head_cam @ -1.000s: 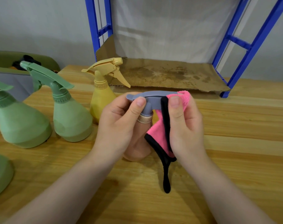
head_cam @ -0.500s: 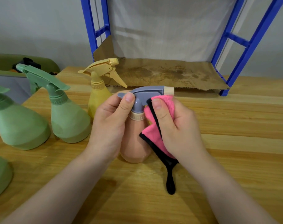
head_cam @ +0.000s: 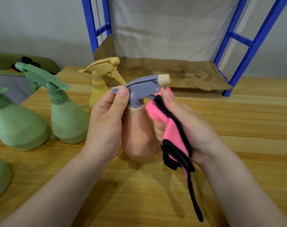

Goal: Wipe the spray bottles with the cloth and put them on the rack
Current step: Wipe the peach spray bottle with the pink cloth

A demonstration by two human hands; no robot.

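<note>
Peach spray bottle (head_cam: 140,138) sits betw. both hands, upright, base at or just above the bench (head_cam: 237,122); can't tell if it touches. Left hand (head_cam: 106,125) is curled round the bottle's left side, thumb pressed on the rear of the grey trigger head (head_cam: 143,89). Right hand (head_cam: 187,126) is closed on a pink cloth (head_cam: 165,128) w/ black edging, thumb pinning it; the cloth's top fold is up against the trigger lever, just below the cream nozzle (head_cam: 164,78). A black strap hangs below the right hand.

Handling, as judged: bottle looks like thin plastic, light, prob. empty or near it (opaque, so not sure). Body smooth and pear-shaped, so slippery if damp. Best hold = neck, at the ribbed collar under the head, where the left hand's fingers can lock. The head may swivel on the collar, so avoid lifting by nozzle alone. Cloth is soft, limp, wraps easily round lever and neck.

Left of the left hand: yellow bottle (head_cam: 98,89) just behind it, two green bottles (head_cam: 65,118) further out, all on the bench. Blue rack (head_cam: 247,45) w/ cardboard liner (head_cam: 172,74) lies beyond both hands, nothing on it yet. Step in hand: wiping the head; body wipe and shelving likely remain.
</note>
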